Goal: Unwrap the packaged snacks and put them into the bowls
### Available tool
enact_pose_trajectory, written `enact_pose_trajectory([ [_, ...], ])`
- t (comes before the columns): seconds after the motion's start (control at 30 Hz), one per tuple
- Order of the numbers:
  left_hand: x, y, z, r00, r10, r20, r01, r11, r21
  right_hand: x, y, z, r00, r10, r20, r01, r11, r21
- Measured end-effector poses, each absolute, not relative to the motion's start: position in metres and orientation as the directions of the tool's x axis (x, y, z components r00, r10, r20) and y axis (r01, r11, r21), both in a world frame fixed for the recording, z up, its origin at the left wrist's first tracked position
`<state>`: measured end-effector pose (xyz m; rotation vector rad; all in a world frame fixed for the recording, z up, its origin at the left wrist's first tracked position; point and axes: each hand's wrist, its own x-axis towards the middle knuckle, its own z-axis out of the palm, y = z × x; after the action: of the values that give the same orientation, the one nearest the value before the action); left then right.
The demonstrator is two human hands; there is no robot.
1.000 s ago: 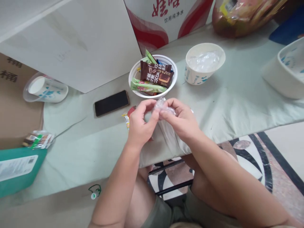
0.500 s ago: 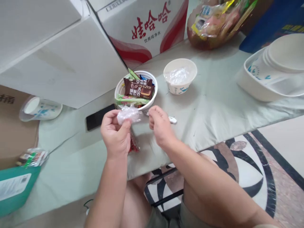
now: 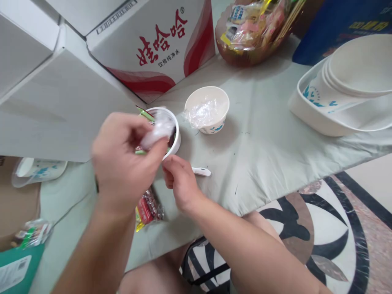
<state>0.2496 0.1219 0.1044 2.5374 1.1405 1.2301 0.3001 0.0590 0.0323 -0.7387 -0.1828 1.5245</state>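
Observation:
My left hand (image 3: pixel 121 159) pinches a crumpled piece of clear plastic wrap (image 3: pixel 161 127), blurred by motion, over a white bowl of packaged snacks (image 3: pixel 176 143). The hand and the wrap hide most of that bowl. Just below its rim, my right hand (image 3: pixel 181 181) is closed with thumb and fingers pressed together; whatever it may hold is hidden. Beside the right fingers lies a small white tool (image 3: pixel 202 171), partly covered by them. A red and yellow snack packet (image 3: pixel 148 208) rests on the table under the left wrist. Behind, a paper bowl (image 3: pixel 221 118) contains crumpled clear plastic (image 3: pixel 203 112).
White cartons (image 3: pixel 61 102) and a red-lettered carton (image 3: pixel 159 53) stand at the back left. A brown bowl of snacks (image 3: pixel 245 61) is at the back. On the right, a white tray (image 3: pixel 318 122) carries stacked paper cups (image 3: pixel 352 77). The table's front edge runs above patterned flooring (image 3: pixel 300 220).
The view has swung so the table things sit further left. My left hand has turned, with its back now showing, and moved over the snack bowl with the plastic wrap. My right hand stays closed.

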Motion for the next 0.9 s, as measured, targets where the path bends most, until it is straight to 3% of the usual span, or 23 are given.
enact_pose_trajectory([
  [0.07,0.276,0.146,0.11,0.609,0.657,0.445,0.614,-0.745,0.26,0.302,0.062,0.032,0.084,0.932,-0.353,-0.841,-0.124,-0.526],
  [0.17,0.317,0.172,0.114,0.709,0.692,0.138,0.677,-0.722,0.144,0.306,0.064,0.032,0.079,0.925,-0.372,-0.854,-0.129,-0.504],
  [0.37,0.383,0.203,0.116,0.821,0.557,-0.122,0.557,-0.83,-0.04,0.316,0.064,0.034,0.08,0.922,-0.378,-0.863,-0.126,-0.49],
  [0.53,0.423,0.229,0.112,0.766,0.515,-0.385,0.526,-0.846,-0.087,0.322,0.066,0.038,0.047,0.92,-0.388,-0.862,-0.159,-0.481],
  [0.77,0.438,0.239,0.072,0.734,0.525,-0.431,0.585,-0.811,0.008,0.328,0.068,0.038,0.053,0.915,-0.401,-0.86,-0.163,-0.484],
  [0.9,0.437,0.234,0.082,0.593,0.512,-0.621,0.66,-0.751,0.01,0.336,0.064,0.037,0.043,0.918,-0.395,-0.865,-0.164,-0.474],
])
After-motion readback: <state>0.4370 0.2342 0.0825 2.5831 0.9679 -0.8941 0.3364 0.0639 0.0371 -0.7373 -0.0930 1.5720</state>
